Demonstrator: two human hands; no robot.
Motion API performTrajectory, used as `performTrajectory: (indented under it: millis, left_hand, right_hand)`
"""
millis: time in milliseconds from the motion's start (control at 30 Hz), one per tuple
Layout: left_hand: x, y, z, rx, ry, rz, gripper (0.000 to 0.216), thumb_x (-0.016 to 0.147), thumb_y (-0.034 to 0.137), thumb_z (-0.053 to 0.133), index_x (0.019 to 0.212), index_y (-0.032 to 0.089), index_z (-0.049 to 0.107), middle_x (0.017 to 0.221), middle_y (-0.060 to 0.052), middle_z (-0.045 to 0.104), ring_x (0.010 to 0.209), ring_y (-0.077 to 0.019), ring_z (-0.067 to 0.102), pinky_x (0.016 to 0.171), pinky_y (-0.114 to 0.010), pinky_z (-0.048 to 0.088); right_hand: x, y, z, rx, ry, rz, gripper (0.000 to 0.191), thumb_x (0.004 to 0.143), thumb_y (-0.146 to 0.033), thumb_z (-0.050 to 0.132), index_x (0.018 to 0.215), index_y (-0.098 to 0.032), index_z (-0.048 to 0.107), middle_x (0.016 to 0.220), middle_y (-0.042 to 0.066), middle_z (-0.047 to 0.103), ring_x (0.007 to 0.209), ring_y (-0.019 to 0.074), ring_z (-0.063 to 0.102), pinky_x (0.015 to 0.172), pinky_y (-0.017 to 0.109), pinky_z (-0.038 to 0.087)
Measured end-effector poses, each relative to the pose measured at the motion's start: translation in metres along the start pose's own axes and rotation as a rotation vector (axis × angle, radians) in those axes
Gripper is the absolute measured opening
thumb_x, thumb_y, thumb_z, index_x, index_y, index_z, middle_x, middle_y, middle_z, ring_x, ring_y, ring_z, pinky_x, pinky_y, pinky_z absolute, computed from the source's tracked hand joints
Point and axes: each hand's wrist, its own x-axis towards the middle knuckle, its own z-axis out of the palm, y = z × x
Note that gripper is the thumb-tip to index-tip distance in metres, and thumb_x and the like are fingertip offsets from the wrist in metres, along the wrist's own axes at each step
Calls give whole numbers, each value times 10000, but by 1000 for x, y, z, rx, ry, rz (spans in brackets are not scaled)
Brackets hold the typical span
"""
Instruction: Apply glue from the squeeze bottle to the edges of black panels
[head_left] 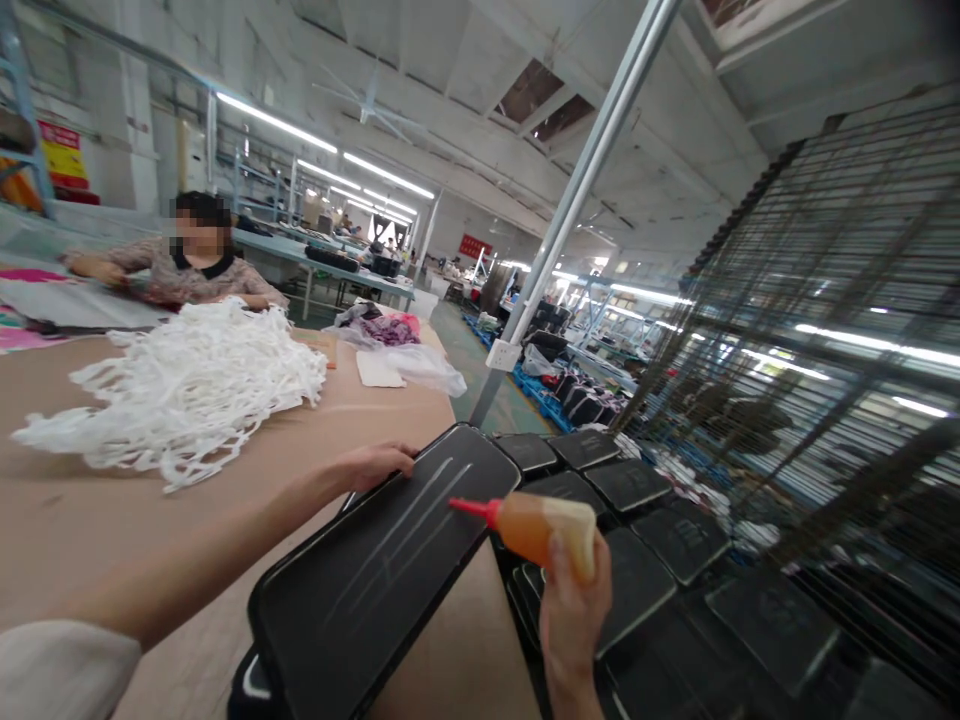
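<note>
Wrapped around a bottle, the right hand holds it tight with the thumb on its side. That bottle is soft plastic with orange stuff inside, and its red tip points left at a panel. Red tip and panel are very close, but whether they touch cannot be told.

This panel is black, flat, with round corners and pale shiny streaks on top. It lies tilted on the near edge of the brown table, and another black piece peeks out under it. At its far left corner rests the left hand, fingers curled down on the rim, holding the panel still.

Just to the right, lower than the table, many more black panels lie in a spread-out stack, overlapping each other.

Farther back on the table sits a big fluffy heap of white strips. Past it lie a clear bag and some purple and pink cloth.

On the right stands a wire rack with many thin shelves. A slanted metal pole rises up to the ceiling.

Far off on the left, 1 other person leans over a table, both arms resting on it.
</note>
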Motion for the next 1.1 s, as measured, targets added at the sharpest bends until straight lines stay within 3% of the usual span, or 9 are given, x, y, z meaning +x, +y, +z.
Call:
performTrajectory:
  millis: [67, 167, 267, 367, 467, 567, 833, 1000, 1100]
  left_hand:
    - [-1, -1, 3, 0, -11, -18, 428, 470, 126, 514, 871, 160, 661, 777, -18, 709, 810, -235, 657, 714, -297, 518]
    - [10, -7, 0, 0, 63, -34, 405, 490, 164, 556, 881, 170, 658, 792, -20, 710, 826, -249, 659, 722, -309, 529]
    - [33, -14, -10, 9, 169, -27, 390, 490, 199, 591, 874, 180, 657, 763, -34, 708, 791, -272, 665, 677, -336, 544]
    - [54, -14, -10, 37, 189, -15, 407, 490, 205, 608, 894, 184, 656, 782, -35, 710, 791, -269, 665, 685, -336, 542]
    - [62, -12, 9, 56, 50, 1, 414, 508, 199, 590, 916, 168, 655, 802, -33, 711, 801, -256, 661, 723, -327, 528]
    - [68, -13, 38, 47, -95, 8, 434, 511, 171, 551, 933, 164, 654, 785, -20, 709, 783, -239, 659, 739, -323, 515]
    - [93, -6, 97, 7, -204, -36, 431, 469, 142, 512, 876, 163, 653, 709, -7, 696, 701, -211, 650, 659, -296, 510]
    - [111, -3, 112, 93, -201, 17, 423, 502, 144, 512, 904, 163, 643, 710, 16, 689, 677, -180, 644, 675, -270, 505]
    - [118, -2, 124, 123, -246, 1, 415, 531, 157, 524, 931, 172, 635, 763, 19, 695, 712, -186, 653, 693, -274, 508]
  right_hand:
    - [17, -6, -2, -2, 48, 2, 547, 681, -469, 672, 1113, -197, 474, 1035, 47, 556, 935, 204, 545, 810, 338, 461]
    - [-1, 3, -5, 6, 26, 46, 540, 678, -501, 659, 1076, -177, 493, 988, 73, 593, 888, 235, 580, 764, 376, 491]
    - [-35, 19, -2, 61, -182, 125, 584, 664, -452, 685, 1129, -176, 462, 1014, 85, 600, 865, 226, 593, 792, 362, 483]
    - [-34, 17, -6, 139, -92, 80, 573, 656, -451, 684, 1115, -180, 474, 955, 55, 605, 842, 213, 589, 758, 338, 490]
    - [1, 0, -28, 111, 204, 14, 513, 652, -435, 695, 1055, -184, 500, 926, 39, 589, 818, 195, 577, 729, 336, 490]
    - [38, -10, -51, 109, 302, -16, 518, 638, -444, 703, 1039, -195, 490, 983, 36, 551, 865, 190, 560, 744, 338, 487]
    - [37, -1, -79, -32, 293, -57, 540, 642, -437, 698, 1080, -185, 507, 1024, 55, 576, 950, 229, 550, 813, 384, 474]
    - [16, -3, -88, -113, 6, -19, 575, 673, -410, 689, 1149, -174, 468, 1048, 78, 584, 937, 224, 563, 814, 343, 462]
    - [33, -15, -98, -112, 178, -79, 549, 724, -424, 641, 1177, -190, 436, 1096, 66, 558, 981, 212, 540, 856, 345, 433]
